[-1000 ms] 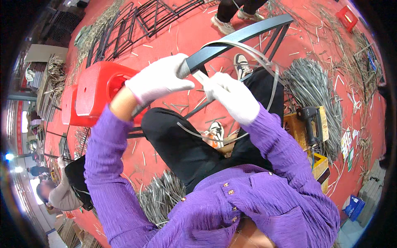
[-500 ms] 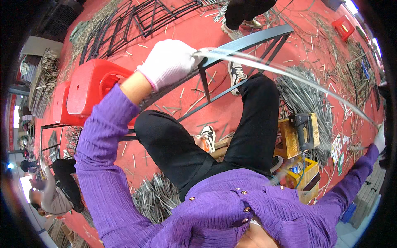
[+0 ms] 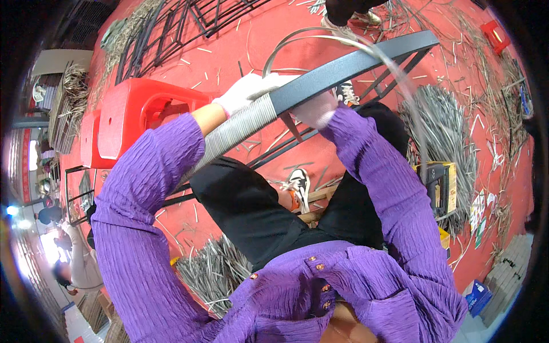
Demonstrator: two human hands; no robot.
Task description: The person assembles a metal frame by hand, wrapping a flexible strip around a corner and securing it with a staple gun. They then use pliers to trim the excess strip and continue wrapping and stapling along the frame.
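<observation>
Left hand (image 3: 249, 94) at far side of dark bar (image 3: 357, 65), right hand (image 3: 315, 110) beneath, both by grey wrapping (image 3: 243, 129) — likely bracing it; fingertips hidden, cannot tell closure or hold.

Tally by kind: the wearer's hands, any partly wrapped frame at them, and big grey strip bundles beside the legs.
Left hand, right hand: 2
Partly wrapped frame: 1
Left-side grey bundle, right-side grey bundle: 2
Total: 5

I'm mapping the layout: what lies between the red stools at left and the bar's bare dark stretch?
In the head view, the gloved left hand and part of the grey wrapping lie there.
</observation>
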